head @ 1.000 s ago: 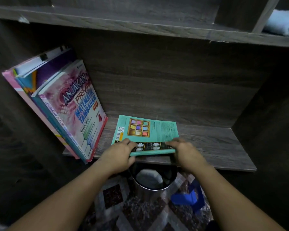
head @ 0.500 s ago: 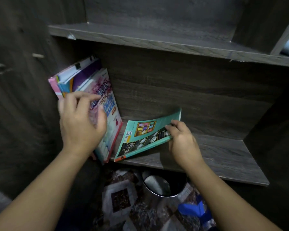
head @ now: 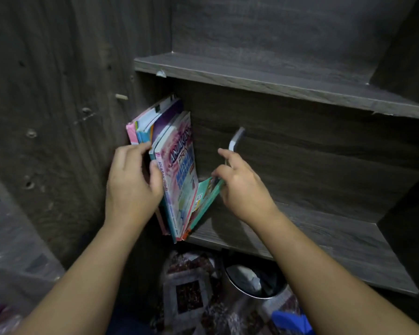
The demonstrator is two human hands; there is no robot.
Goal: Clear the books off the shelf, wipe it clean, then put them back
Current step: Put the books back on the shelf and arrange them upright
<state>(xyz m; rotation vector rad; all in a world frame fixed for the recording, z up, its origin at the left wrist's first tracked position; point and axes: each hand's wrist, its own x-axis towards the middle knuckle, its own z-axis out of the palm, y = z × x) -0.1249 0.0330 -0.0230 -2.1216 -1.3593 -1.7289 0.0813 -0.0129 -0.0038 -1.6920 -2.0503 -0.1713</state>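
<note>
Gripping leaning books (head: 177, 170), left hand (head: 131, 182) hides spines; right hand (head: 242, 187) pinches teal book (head: 205, 201), cover mostly hidden.

Dim, flat light; dark corners, wide-angle bending at edges, slight motion blur.

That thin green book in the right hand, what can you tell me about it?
The teal book is a thin paperback with a glossy teal cover, a small white code label and an orange patch at its lower corner. It stands steeply tilted, its lower edge on the wooden shelf, its cover turned toward the standing books that the left hand holds. The right hand grips its upper part; a pale, blurred end pokes up beyond the fingers.
</note>
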